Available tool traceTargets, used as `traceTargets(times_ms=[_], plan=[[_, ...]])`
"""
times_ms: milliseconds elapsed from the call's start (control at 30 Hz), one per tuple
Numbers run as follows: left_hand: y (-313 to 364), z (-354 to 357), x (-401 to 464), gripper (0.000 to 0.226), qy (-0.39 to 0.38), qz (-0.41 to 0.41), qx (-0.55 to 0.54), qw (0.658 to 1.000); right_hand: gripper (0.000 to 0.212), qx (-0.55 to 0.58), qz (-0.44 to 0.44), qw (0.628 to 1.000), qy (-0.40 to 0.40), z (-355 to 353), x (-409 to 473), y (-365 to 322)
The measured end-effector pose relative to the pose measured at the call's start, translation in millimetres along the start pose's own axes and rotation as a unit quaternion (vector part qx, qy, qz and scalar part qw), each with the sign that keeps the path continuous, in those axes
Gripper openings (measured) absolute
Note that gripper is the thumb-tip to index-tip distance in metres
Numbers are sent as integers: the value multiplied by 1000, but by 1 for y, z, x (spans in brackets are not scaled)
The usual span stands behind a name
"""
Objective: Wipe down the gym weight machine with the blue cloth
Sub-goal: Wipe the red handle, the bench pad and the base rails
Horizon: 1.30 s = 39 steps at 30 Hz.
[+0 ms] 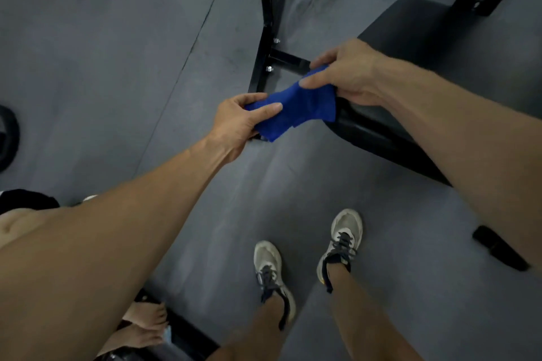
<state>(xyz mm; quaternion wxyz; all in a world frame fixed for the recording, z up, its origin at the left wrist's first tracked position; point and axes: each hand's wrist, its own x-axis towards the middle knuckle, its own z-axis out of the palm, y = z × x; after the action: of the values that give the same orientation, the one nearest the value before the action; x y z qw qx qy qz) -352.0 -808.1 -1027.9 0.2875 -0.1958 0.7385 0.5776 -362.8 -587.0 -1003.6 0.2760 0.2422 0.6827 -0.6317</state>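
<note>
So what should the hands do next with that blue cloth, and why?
Probably bring the blue cloth down onto the black padded seat just beyond it. Both the left hand and the right hand pinch the cloth in the air, bunched, touching no part of the machine yet.

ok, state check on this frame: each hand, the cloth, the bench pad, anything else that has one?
left hand: pinches one end of the cloth
right hand: pinches the other end
blue cloth: crumpled, held up between both hands, not on the pad
bench pad: bare, nothing lying on it
black frame: upright on the floor, untouched
shoes: both flat on the floor, laced
</note>
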Motion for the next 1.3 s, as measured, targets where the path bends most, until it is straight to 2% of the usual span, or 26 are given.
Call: traceTargets(times_ms=[100,167,233,367,467,567,667,733,867,1000,1067,1133,1200,1300], plan=[[-16,-21,12,62,19,18,82,996,65,-150,-5,989,13,35,14,-6],[-26,-38,18,55,37,39,155,986,65,-261,-8,965,7,59,20,-7],[-36,-58,26,41,61,58,185,979,56,-304,-27,952,5,81,29,-2],[-58,-96,46,14,68,49,207,975,25,-330,-39,943,-6,115,54,22],[-81,-119,66,2,46,31,232,971,30,-328,-2,944,-30,134,82,50],[-114,-138,94,6,42,24,225,973,34,-300,15,953,-44,155,112,87],[-152,-153,128,13,43,7,205,978,29,-250,26,967,-46,179,147,127],[-178,-159,155,17,53,5,206,977,26,-232,30,972,-26,194,172,153],[-213,-163,217,10,78,21,193,978,19,-204,24,978,23,222,230,193],[-229,-164,287,30,103,47,182,977,18,-183,5,980,78,235,299,212],[-233,-161,317,43,100,56,179,977,21,-208,14,971,114,237,331,219],[-237,-156,340,52,76,58,213,972,34,-286,32,947,145,241,351,225],[-242,-151,354,46,24,56,250,966,41,-334,8,930,154,250,358,230],[-251,-144,356,48,-69,36,234,969,36,-326,-21,937,121,274,352,225]])
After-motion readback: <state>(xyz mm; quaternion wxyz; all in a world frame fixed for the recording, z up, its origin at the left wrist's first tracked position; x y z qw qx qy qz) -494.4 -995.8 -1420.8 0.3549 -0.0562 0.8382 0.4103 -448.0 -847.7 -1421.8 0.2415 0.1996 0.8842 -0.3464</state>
